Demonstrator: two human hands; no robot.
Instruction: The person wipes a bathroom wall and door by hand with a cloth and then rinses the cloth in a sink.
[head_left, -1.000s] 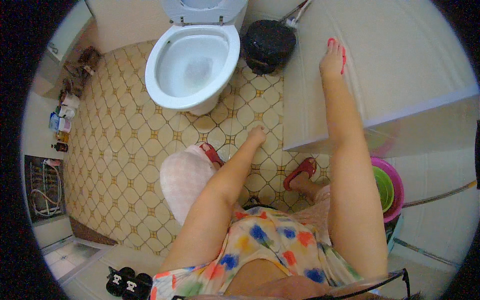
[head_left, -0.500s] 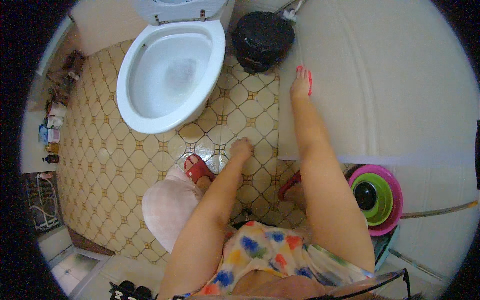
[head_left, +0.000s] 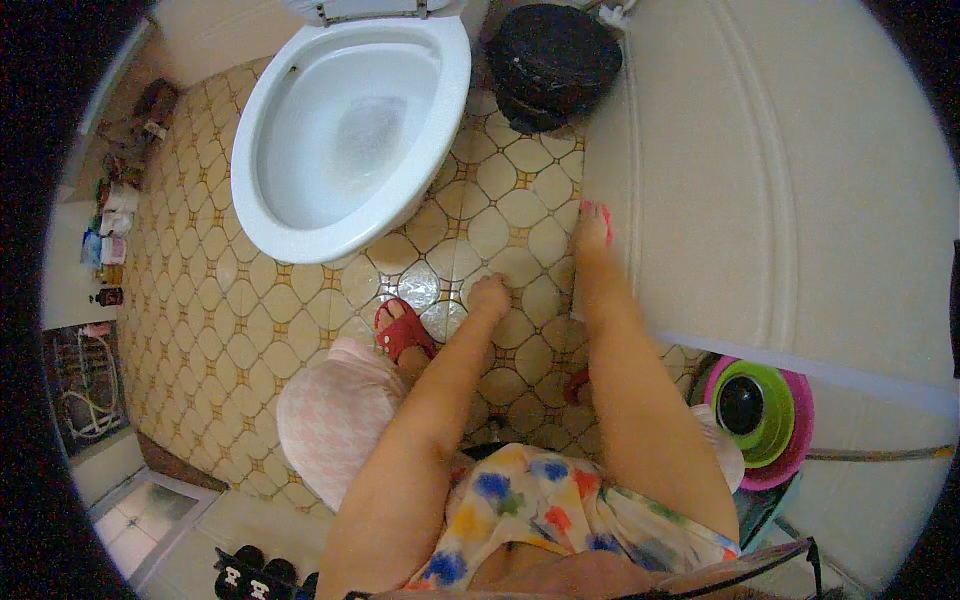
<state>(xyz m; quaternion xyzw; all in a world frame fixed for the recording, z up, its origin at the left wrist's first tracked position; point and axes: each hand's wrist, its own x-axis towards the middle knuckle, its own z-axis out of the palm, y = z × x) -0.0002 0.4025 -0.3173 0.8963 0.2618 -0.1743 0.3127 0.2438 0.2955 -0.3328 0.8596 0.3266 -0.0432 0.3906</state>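
Note:
My right hand (head_left: pixel 596 224) reaches forward against a large white panel (head_left: pixel 700 200) with raised grooves, possibly a door. Its fingers press on a small pinkish-red thing (head_left: pixel 608 222) that shows only as a bright rim beside them; its kind cannot be made out. Over the patterned tile floor (head_left: pixel 500 225) hangs my left hand (head_left: pixel 489 296), fingers curled in and no object visible in them. A white toilet (head_left: pixel 340 245) with its lid and seat raised stands ahead, left of my right hand.
A black-covered bin (head_left: pixel 555 60) stands right of the toilet. Nested pink (head_left: pixel 803 430) and green basins (head_left: pixel 780 420) sit at my right. Bottles and packs (head_left: pixel 112 245) line the left wall, and black slippers (head_left: pixel 255 575) lie lower left. My foot wears a red slipper (head_left: pixel 405 333).
My right hand has slid down the panel toward me with the pinkish-red thing. The panel's near edge now slants, and the whole view has shifted slightly. My left hand stays nearly in place.

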